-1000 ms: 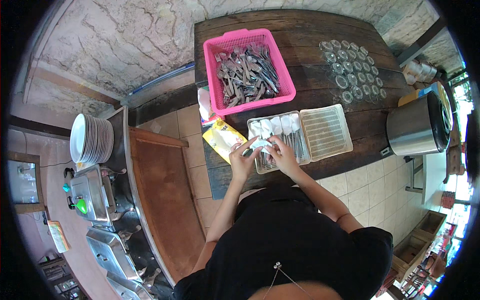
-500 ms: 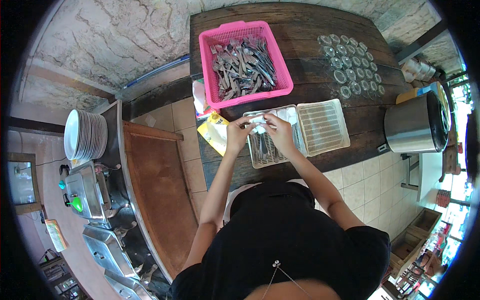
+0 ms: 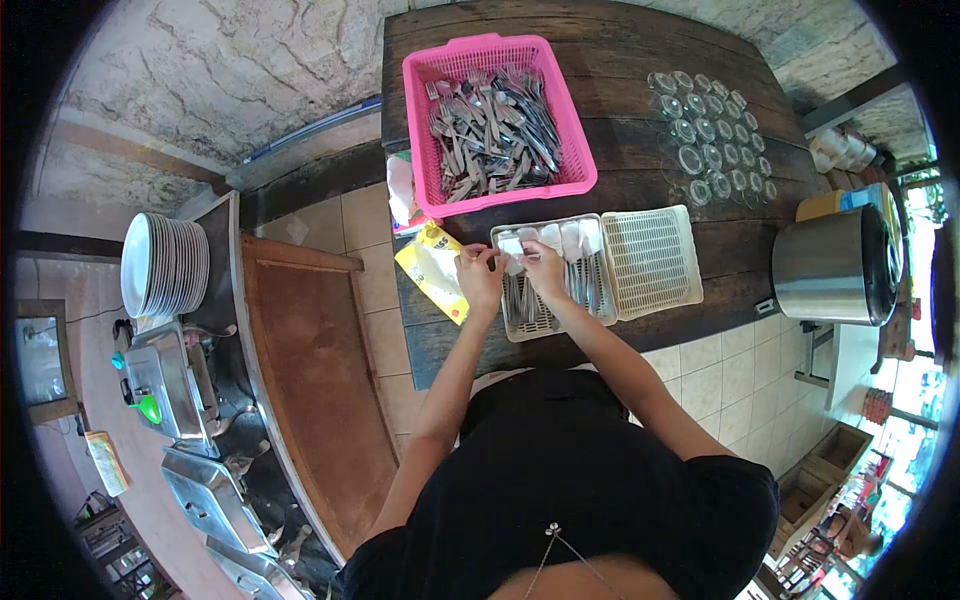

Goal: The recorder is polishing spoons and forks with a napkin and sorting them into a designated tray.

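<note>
A cream perforated basket (image 3: 520,331) holds metal cutlery (image 3: 532,298) with white paper napkins (image 3: 571,237) wrapped round the far ends. Over its left part, my right hand (image 3: 545,275) pinches a napkin-wrapped cutlery set (image 3: 513,264). Close by, at the basket's left rim, my left hand (image 3: 481,284) is closed, thumb and fingers curled together; whatever is between its fingertips is too small to make out. Left of that hand lies a yellow and white plastic packet (image 3: 432,266).
A pink basket (image 3: 580,188) full of loose forks and other cutlery stands beyond my hands. An empty cream basket (image 3: 652,262) adjoins the working one on the right. Several glasses (image 3: 712,156) and a steel pot (image 3: 830,265) are farther right. Stacked plates (image 3: 165,265) stand on the left counter.
My hands have come down slightly nearer the basket and moved a little apart. The white napkin held between them now lies at the wrapped ends in the basket, still under my right fingers.
</note>
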### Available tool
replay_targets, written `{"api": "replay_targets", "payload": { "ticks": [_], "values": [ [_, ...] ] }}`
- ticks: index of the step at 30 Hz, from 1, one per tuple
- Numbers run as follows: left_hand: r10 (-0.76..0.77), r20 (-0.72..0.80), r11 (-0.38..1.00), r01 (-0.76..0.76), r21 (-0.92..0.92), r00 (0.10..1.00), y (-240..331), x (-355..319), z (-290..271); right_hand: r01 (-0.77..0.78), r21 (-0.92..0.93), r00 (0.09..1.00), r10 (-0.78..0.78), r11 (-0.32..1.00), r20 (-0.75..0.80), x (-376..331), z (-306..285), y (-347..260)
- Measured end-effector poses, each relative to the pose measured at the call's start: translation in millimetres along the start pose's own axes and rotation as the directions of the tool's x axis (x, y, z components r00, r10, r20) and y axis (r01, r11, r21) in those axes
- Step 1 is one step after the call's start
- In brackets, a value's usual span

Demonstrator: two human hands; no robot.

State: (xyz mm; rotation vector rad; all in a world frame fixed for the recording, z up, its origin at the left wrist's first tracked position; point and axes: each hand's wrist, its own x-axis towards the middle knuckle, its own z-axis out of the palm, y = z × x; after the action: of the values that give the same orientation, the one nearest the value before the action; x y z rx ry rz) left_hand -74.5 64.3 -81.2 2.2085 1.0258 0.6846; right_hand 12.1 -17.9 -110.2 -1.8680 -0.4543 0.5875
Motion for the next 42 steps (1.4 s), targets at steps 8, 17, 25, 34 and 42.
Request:
{"api": "replay_targets", "payload": {
  "ticks": [8, 17, 25, 34, 42],
  "values": [
    [-0.003, 0.040, 0.989, -0.003, 0.149, 0.999, 7.6, 6.0, -3.5, 0.048, -0.024, 0.997, -0.049, 0.999, -0.056, 3.6, 7.9, 17.0],
    [0.006, 0.002, 0.987, -0.007, 0.159, 1.000, 3.0, 7.5, 3.2, 0.227, -0.569, 0.948, -0.314, 0.790, -0.058, -2.0, 2.9, -10.8],
    [0.083, -0.079, 0.996, -0.081, 0.027, 0.993, -3.8, -4.6, -14.1, 0.475, -0.500, 0.851, -0.522, 0.724, 0.054, -7.7, 7.4, -34.1],
    [-0.088, -0.185, 0.922, 0.150, 0.356, 0.979, -27.1, -21.0, -56.2, 0.537, -0.305, 0.835, -0.445, 0.786, 0.325, -14.2, 47.8, -43.8],
    [-0.194, -0.216, 0.854, 0.273, 0.443, 0.957, -46.4, -28.6, -57.1, 0.526, -0.523, 0.824, -0.251, 0.670, 0.508, -16.6, 86.7, -37.3]
  ]
}}
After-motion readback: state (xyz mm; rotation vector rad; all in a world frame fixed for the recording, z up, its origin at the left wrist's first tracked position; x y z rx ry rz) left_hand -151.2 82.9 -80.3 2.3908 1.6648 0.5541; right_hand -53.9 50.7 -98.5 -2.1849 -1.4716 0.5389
